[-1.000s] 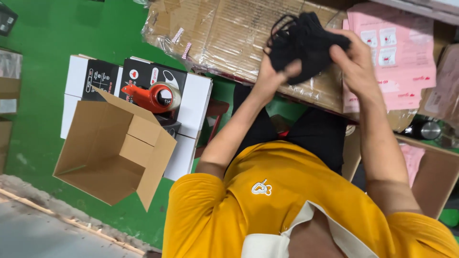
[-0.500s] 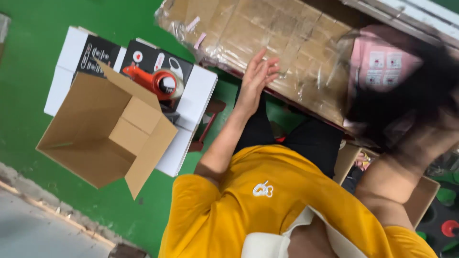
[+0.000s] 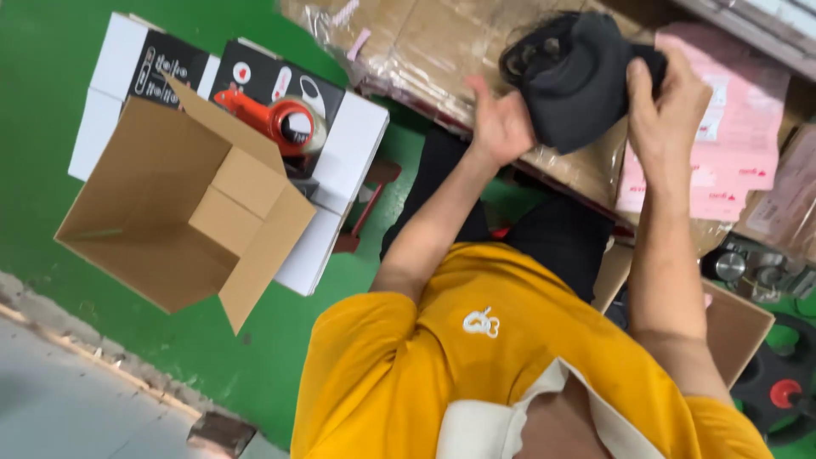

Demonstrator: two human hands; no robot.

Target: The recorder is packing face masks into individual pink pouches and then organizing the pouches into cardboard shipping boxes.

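I see the black pouch (image 3: 578, 76) held up in the air between both hands, in front of the wrapped cartons (image 3: 408, 42) and just beside the pink packets (image 3: 731, 110). My right hand (image 3: 667, 93) pinches its right edge, thumb in front and fingers curled behind; my left hand (image 3: 501, 127) is half spread, palm and thumb pressed against its lower left side. It looks soft and light: the fabric folds and sags between the grips, so I judge it will flop if taken by one corner. Something dark, perhaps a cord or strap, bunches at its top left, though blur keeps me from being sure. I would hold it by two opposite edges, or cup it underneath. Nothing about it looks fragile or slippery. Well apart on the green floor (image 3: 255, 357) lies an open box (image 3: 187, 204), a red tape gun (image 3: 272, 119) just behind it
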